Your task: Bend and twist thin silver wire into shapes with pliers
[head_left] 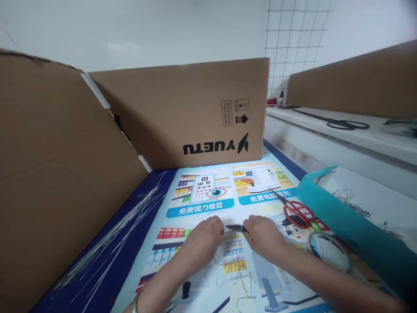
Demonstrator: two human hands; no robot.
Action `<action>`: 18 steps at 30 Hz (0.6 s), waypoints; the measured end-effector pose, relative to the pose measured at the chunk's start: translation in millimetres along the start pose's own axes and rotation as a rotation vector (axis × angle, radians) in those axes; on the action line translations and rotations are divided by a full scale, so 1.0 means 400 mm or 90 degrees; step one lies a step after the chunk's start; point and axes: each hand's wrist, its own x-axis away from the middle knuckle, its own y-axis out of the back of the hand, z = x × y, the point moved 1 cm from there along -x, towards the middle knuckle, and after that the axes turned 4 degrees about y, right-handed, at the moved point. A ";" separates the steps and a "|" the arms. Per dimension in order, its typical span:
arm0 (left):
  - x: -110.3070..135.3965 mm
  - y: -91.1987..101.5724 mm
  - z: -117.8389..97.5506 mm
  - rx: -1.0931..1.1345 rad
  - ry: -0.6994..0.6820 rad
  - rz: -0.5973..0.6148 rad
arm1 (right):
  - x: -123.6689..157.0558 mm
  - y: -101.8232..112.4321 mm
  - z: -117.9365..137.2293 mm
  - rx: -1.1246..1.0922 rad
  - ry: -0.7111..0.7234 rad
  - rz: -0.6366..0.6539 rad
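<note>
My right hand (263, 234) is closed around pliers, whose dark pointed jaws (236, 228) stick out toward the left; their handles are hidden in my palm. Just across from the tip, my left hand (208, 237) is closed in a pinch. Whatever sits between its fingers is too small to make out. Several bent pieces of thin wire (239, 270) lie on the printed poster (200, 217) below and between my hands. Red-handled scissors (296, 213) rest beyond my right hand, blades pointing away. Near my right forearm is a round clear roll or dish (329, 251).
Long straight wires (107, 243) lie on the blue surface at left. Cardboard panels (182, 113) stand at the left and back. A teal-edged box (325, 208) at right contains tangled wire (350, 201). Black scissors (345, 124) lie on the white ledge (312, 114).
</note>
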 end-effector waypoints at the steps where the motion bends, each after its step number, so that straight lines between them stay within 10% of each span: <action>1: 0.000 -0.001 0.001 0.000 0.000 -0.001 | 0.000 -0.001 0.000 0.001 0.002 -0.001; 18: -0.002 -0.007 0.010 0.153 0.041 0.022 | 0.005 -0.011 -0.013 -0.007 0.019 -0.002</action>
